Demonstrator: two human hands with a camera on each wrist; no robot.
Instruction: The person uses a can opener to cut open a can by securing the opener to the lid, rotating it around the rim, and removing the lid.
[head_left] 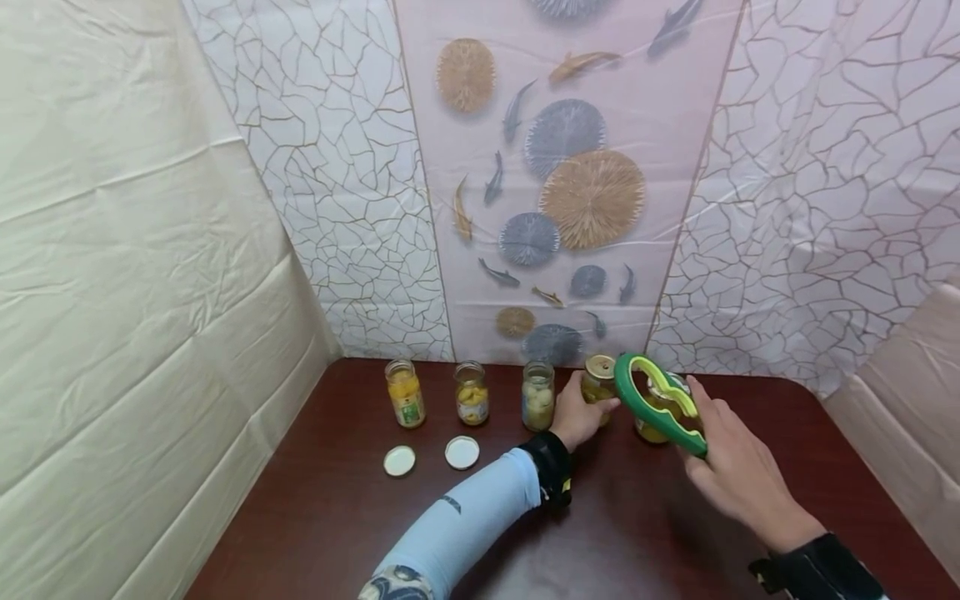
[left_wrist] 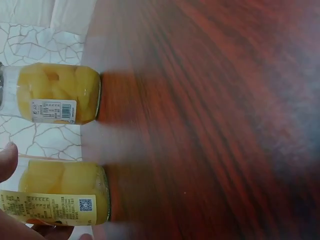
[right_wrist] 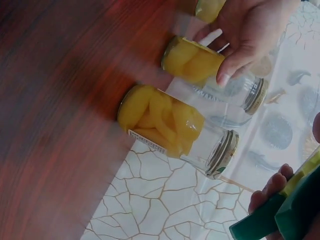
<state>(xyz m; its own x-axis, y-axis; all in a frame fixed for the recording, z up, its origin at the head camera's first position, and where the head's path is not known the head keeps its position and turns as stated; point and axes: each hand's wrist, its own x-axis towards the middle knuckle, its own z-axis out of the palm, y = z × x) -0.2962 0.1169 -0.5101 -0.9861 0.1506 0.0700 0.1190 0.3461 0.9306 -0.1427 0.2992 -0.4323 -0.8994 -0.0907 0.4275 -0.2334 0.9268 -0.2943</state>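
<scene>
Left hand: holds a jar
Right hand: grips the green opener, right of that jar
Lids: two white ones, left of that jar

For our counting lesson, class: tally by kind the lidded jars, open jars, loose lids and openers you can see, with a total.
Lidded jars: 2
Open jars: 3
Loose lids: 2
Green opener: 1
Total: 8

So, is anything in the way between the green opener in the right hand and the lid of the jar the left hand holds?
Nothing visible. In the head view, the green opener in the right hand shows directly beside the gold lid; the neighbouring jar shows behind the opener, not between them.
</scene>
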